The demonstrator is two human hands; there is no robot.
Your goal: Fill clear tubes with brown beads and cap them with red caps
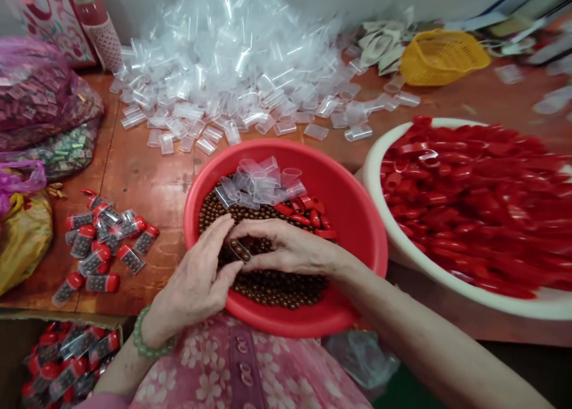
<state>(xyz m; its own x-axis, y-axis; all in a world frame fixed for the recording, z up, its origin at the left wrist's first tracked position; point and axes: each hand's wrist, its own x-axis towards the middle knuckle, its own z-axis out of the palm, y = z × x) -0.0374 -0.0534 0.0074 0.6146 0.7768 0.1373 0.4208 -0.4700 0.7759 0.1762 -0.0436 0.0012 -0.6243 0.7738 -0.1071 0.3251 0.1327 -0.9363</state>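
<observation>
Over a red basin (357,224), my left hand (196,272) and my right hand (286,248) come together around a small clear plastic case (240,251). Brown beads show in its open end. The fingers and thumb of my right hand pinch it from the right. My left hand curls about its left side, thumb at the lower end; its contact is partly hidden. Loose brown beads (286,290) lie beneath both hands in the basin. Empty clear cases (259,183) rest on the beads at the back, beside several red caps (313,212).
A heap of clear cases (241,58) covers the table's back. White tub (378,177) at right holds red parts (473,200). Red-capped, bead-filled cases (96,254) lie left; more fill a box (89,318) below. Yellow basket (442,58) and plastic bags (40,99) stand farther off.
</observation>
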